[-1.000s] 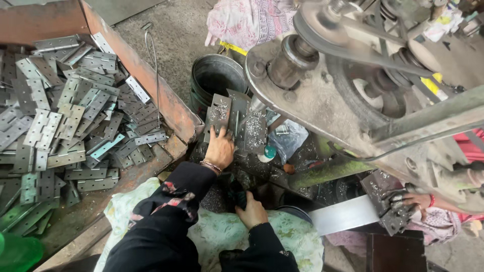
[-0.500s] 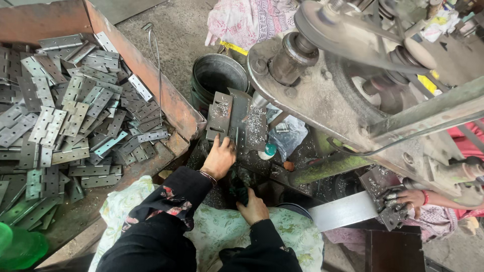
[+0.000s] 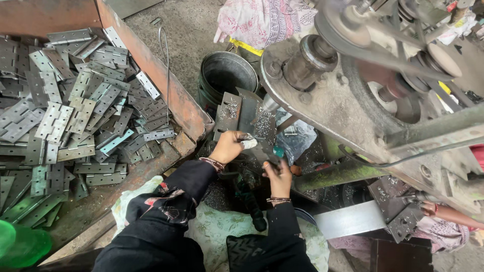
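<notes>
My left hand (image 3: 229, 146), in a black sleeve with a white wrap on one fingertip, grips the near end of a dark flat metal hinge piece (image 3: 263, 151) on the machine's work plate (image 3: 229, 113). The work plate is strewn with metal chips. My right hand (image 3: 279, 176) holds the same piece from below, fingers curled on its edge. The drill spindle (image 3: 268, 105) hangs just above and behind the piece. Most of the piece is hidden by my fingers.
A rusty tray (image 3: 171, 100) on the left holds a pile of several grey hinges (image 3: 75, 116). A dark metal bucket (image 3: 227, 75) stands behind the plate. The belt-driven machine (image 3: 353, 85) fills the right. Another person's hand (image 3: 443, 211) rests at far right. A green plastic object (image 3: 20, 244) lies bottom left.
My right hand has moved up and to the right onto the piece. My left hand shifted slightly right toward the spindle.
</notes>
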